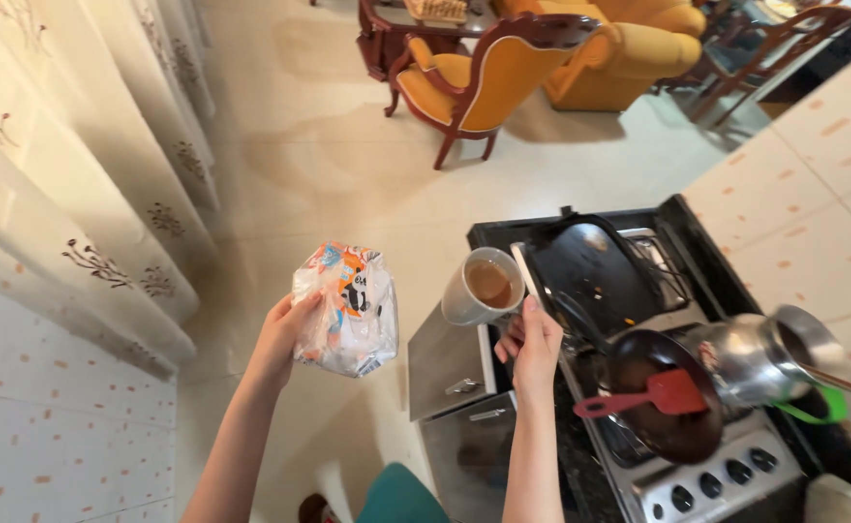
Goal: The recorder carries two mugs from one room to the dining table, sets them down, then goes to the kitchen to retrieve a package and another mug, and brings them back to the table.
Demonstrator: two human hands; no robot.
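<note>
Fingers of the left hand (285, 334) curl tight around a crinkly plastic bag (348, 308), which sticks up above them, out over the floor. The right hand (532, 344) grips a grey mug (482, 286) of brown drink, fingers wrapped on its near side, just beside the stove (697, 484). A red spatula (653, 394) lies in the dark pan (672, 431).

The bag (346, 310) in the left hand (285, 334) is thin, crinkled, glossy plastic. The mug (481, 288) held by the right hand (534, 347) looks like smooth glazed ceramic. The spatula (650, 394) is matt red plastic, the pan (665, 407) dark and matt, the pot (750, 358) shiny polished metal, the stove (638, 455) brushed steel.
</note>
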